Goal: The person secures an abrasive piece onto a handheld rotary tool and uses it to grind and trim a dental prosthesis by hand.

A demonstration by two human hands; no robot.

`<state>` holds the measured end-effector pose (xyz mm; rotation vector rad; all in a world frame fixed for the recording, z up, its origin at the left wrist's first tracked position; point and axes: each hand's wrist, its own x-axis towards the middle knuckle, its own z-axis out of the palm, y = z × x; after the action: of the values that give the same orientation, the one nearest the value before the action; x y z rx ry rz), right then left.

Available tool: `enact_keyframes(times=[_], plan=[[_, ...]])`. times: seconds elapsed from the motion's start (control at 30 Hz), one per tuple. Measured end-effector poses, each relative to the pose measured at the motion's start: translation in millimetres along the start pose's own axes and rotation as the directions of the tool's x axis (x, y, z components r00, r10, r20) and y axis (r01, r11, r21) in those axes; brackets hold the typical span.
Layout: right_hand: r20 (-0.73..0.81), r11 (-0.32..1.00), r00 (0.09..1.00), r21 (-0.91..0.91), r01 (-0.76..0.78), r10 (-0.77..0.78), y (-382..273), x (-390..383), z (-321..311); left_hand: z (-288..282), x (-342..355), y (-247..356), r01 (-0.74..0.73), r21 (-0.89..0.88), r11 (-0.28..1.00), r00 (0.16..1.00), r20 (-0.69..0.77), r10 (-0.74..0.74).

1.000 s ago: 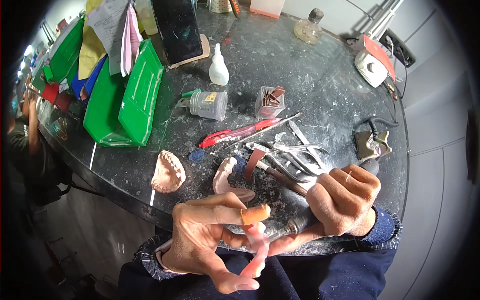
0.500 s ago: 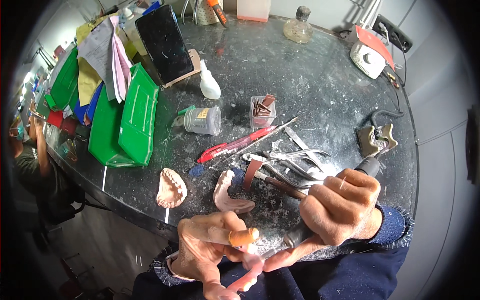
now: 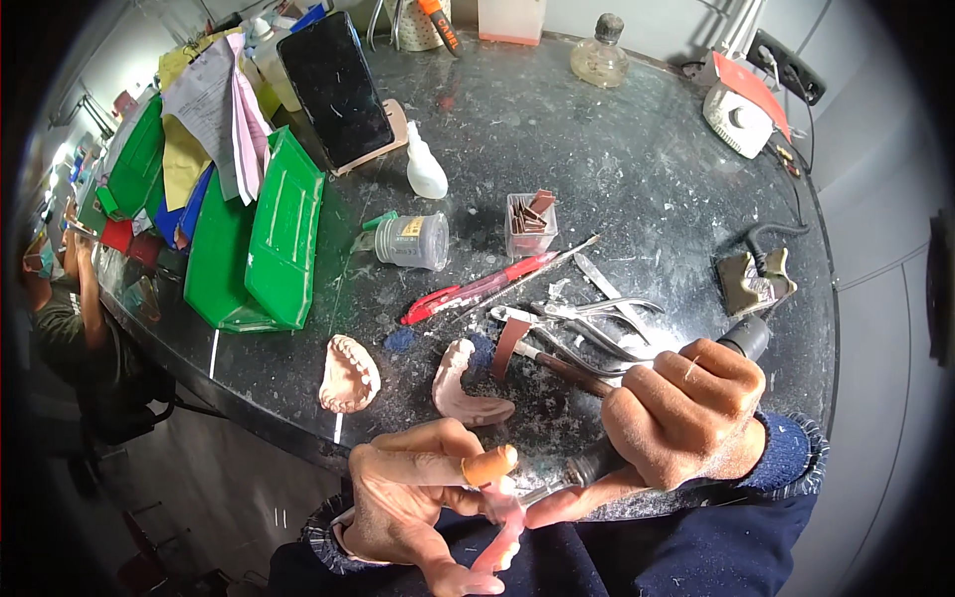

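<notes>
My left hand is closed on a pink denture with pale teeth, just past the bench's front edge. An orange cover wraps one of its fingertips. In my right hand is a dark rotary handpiece, whose metal tip touches or nearly touches the denture; the exact contact is hard to make out. My right thumb reaches toward the denture. Two pinkish plaster dental models lie on the bench nearby: one with teeth and a curved one. White dust covers the bench around the work.
Beyond my right hand lie metal pliers, a red pen and a box of brown strips. A clear jar, green bins and a phone stand leftward. A handpiece rest sits right. Another person is far left.
The view has shifted slightly, moving the bench items a little to the right in the picture. Both hands keep their grips, and the denture is tilted slightly differently.
</notes>
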<state>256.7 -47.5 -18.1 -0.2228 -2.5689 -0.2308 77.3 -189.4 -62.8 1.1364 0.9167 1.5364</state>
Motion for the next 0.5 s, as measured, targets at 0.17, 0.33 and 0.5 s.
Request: enact_keyframes(times=[0.17, 0.33, 0.5], plan=[[-0.026, 1.0, 1.0, 0.0, -0.003, 0.003, -0.5, 1.6, 1.4, -3.3, -3.8, 1.0, 0.002, 0.058, 0.998, 0.999, 0.043, -0.004], [-0.038, 1.0, 0.999, 0.024, 0.004, -0.003, -1.8, 1.7, 1.5, 5.9, -6.1, 1.5, 0.032, -0.123, 0.992, 0.998, -0.047, -0.038], [0.013, 0.999, 1.0, 0.045, -0.019, 0.018, -1.6, 2.1, 1.5, 6.0, -7.5, 0.7, 0.062, -0.231, 0.971, 0.994, -0.075, -0.081]])
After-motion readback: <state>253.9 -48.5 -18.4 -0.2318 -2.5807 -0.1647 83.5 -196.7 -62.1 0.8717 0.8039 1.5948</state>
